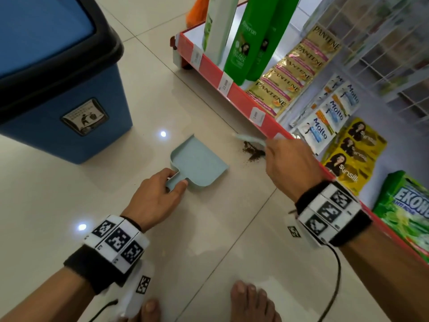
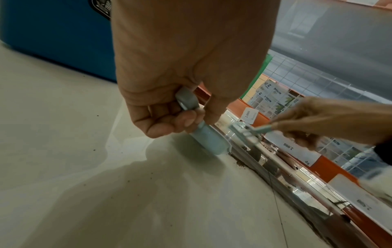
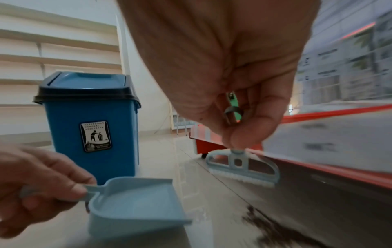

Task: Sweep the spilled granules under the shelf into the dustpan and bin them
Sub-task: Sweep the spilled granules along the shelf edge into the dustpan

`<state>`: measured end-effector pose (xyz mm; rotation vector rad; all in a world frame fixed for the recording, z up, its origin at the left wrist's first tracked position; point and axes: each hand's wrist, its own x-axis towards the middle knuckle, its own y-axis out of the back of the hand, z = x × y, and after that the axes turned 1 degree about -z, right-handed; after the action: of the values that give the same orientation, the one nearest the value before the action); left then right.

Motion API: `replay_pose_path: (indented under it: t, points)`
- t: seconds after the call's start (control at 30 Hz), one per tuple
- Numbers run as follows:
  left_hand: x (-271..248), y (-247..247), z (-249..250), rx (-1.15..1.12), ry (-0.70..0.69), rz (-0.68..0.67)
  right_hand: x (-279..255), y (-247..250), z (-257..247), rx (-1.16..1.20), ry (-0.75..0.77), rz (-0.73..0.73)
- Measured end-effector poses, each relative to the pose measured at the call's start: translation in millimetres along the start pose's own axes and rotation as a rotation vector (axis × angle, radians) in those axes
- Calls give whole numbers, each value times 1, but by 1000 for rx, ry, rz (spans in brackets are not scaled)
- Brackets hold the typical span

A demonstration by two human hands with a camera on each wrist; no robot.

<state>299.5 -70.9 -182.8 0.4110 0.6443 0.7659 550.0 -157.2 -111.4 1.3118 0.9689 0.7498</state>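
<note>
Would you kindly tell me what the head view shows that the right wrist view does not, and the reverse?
Only the head view shows both wrist bands, the bare feet and the shelf's bottles and sachets. Only the right wrist view shows the bin whole with its lid, the empty shelves behind it and the brush head with its bristles. Both show the left hand gripping the dustpan, the right hand holding the brush, and the granules by the shelf edge.

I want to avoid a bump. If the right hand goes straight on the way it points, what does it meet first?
Probably the shelf's red edge: the right hand points the small brush under it, over the granules. Depth is unclear.
</note>
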Motion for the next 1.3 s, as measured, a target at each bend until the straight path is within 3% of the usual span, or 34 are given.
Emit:
replay_pose_path:
  t: [0.1, 0.23, 0.47, 0.63, 0.9, 1.13, 1.23, 1.3]
  points:
    - [0, 0, 1, 1, -6, 4, 34, 4, -28, 62, 121, 102]
    - [-1, 0, 1, 9, 2, 5, 58, -13, -35, 8, 89, 0]
    - [-5, 3, -2, -2, 11, 8, -16, -8, 32, -125, 3, -234]
    - [-8, -1, -2, 22, 10, 2, -37, 24, 37, -116, 54, -143]
    - [-10, -8, 1, 53, -12, -13, 13, 8, -16, 75, 226, 87]
    - [-17, 1, -9, 47, 19, 7, -15, 1, 27, -50, 157, -256]
    - [-13, 4, -8, 6, 28, 31, -15, 15, 30, -102, 155, -217]
    - [-7, 6, -3, -27, 30, 47, -1, 23, 14, -8, 179, -153]
